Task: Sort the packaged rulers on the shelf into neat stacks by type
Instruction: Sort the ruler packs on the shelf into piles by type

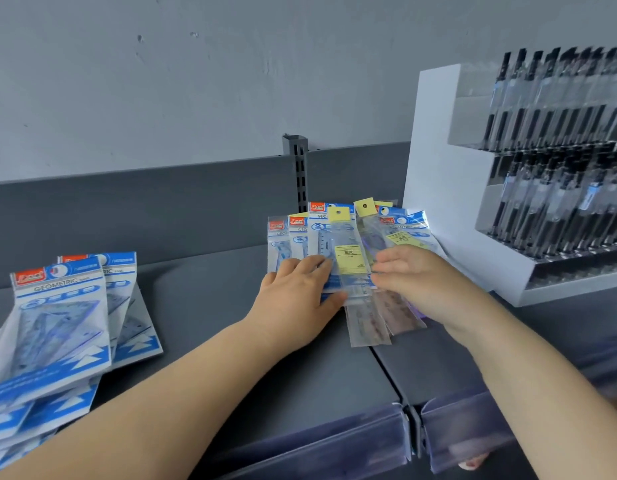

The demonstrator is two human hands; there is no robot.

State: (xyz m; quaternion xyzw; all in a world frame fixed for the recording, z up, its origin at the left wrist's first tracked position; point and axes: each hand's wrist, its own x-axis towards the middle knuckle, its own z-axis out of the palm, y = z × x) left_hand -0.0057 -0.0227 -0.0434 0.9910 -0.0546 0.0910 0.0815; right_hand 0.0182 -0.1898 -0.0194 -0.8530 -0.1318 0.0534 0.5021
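A: Right, both hands on the mixed pile of ruler packs at the back of the dark shelf, beside the white pen rack.

B: Left hand lies flat, thumb under the edge of a narrow clear pack. Right hand has fingers straight on the pile.

A: And the blue packs sit well apart at the left.

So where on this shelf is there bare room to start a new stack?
Bare shelf lies between the left pile of geometry sets and the left hand, running to the front edge. It is crowded around the fanned mixed packs under both hands, with the right hand beside the pen display.
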